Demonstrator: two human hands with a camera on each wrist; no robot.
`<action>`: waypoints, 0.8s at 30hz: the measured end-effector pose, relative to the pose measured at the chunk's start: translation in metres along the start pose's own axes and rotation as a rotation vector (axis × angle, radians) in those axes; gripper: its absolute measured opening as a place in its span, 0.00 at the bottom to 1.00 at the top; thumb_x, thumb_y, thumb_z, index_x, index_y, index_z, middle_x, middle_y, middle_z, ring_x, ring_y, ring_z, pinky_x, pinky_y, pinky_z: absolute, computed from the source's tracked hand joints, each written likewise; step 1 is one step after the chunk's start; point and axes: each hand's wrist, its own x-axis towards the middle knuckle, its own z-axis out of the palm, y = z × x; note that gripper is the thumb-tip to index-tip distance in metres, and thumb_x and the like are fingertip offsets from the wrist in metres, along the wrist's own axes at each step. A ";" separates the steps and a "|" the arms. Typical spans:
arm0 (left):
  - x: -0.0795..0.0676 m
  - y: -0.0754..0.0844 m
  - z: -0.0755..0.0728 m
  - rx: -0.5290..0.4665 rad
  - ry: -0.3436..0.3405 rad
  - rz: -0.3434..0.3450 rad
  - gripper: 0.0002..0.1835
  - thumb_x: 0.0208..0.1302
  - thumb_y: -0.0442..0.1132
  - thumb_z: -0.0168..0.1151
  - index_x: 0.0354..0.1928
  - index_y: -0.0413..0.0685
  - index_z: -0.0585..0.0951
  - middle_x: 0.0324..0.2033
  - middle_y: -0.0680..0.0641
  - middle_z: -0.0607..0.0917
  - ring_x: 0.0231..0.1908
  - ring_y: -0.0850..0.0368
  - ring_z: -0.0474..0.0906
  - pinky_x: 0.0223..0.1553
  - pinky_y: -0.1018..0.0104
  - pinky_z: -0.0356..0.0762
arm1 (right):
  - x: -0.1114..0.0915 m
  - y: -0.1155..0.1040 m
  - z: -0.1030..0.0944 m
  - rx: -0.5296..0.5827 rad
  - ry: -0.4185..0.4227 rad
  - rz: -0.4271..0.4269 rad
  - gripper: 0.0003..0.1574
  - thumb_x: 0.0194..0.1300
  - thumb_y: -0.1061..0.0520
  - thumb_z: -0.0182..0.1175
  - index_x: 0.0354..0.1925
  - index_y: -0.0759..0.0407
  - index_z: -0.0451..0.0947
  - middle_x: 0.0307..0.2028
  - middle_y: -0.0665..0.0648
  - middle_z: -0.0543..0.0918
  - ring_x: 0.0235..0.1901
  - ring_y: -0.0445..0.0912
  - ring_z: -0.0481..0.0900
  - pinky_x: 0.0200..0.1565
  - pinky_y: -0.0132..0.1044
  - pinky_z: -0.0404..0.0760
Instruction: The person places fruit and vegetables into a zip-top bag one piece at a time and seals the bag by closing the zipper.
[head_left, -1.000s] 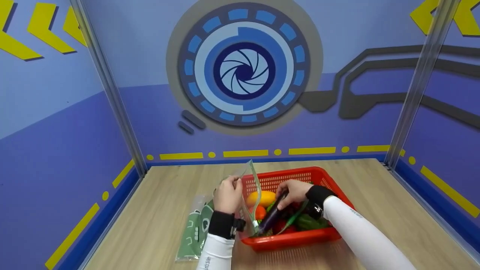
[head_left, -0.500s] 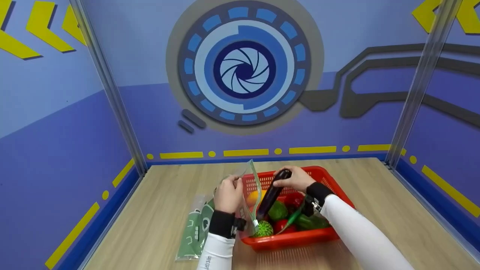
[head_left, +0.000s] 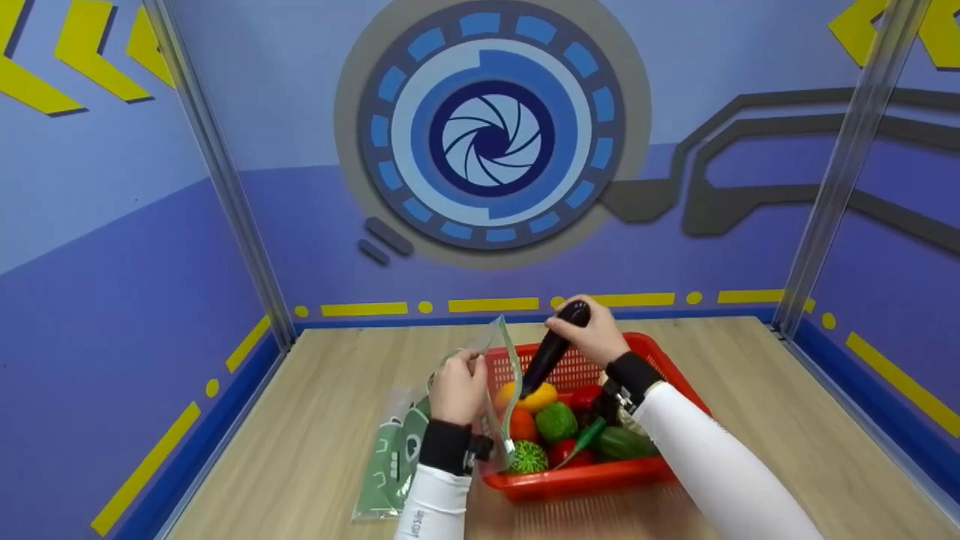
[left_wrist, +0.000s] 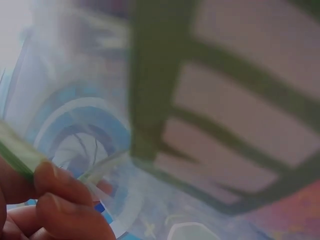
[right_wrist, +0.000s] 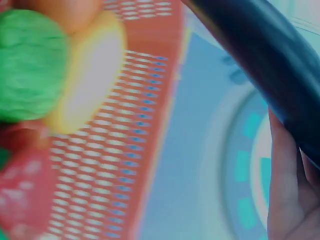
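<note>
A long dark eggplant (head_left: 552, 351) slants above the back of the red basket (head_left: 592, 481), its upper end gripped between the thumb and fingers of my right hand (head_left: 596, 334). In the right wrist view the eggplant (right_wrist: 265, 55) crosses the upper right corner. My left hand (head_left: 459, 388) pinches the edge of a clear zip bag (head_left: 499, 367), whose mouth gapes toward the basket's left side. Close up in the left wrist view, fingers (left_wrist: 65, 182) hold the bag's green zip strip, and the bag's green print (left_wrist: 155, 100) fills much of the picture.
The basket holds a yellow fruit (head_left: 538, 396), a round green vegetable (head_left: 556, 421), a striped green ball (head_left: 528, 457), a green chili pepper (head_left: 589, 435) and several other pieces. Left of it, a green printed bag (head_left: 386, 472) lies flat on the wooden table (head_left: 300, 442).
My right hand has lifted the eggplant up from among the vegetables to above the basket's back rim, uncovering the pieces beneath. The left hand and the bag have stayed nearly still.
</note>
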 end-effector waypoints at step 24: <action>0.004 0.002 -0.001 -0.013 -0.035 -0.019 0.11 0.71 0.36 0.60 0.45 0.38 0.88 0.34 0.40 0.90 0.36 0.43 0.87 0.43 0.49 0.84 | -0.014 -0.015 0.064 0.087 -0.020 -0.041 0.18 0.68 0.55 0.68 0.51 0.64 0.78 0.44 0.65 0.82 0.35 0.44 0.82 0.41 0.35 0.83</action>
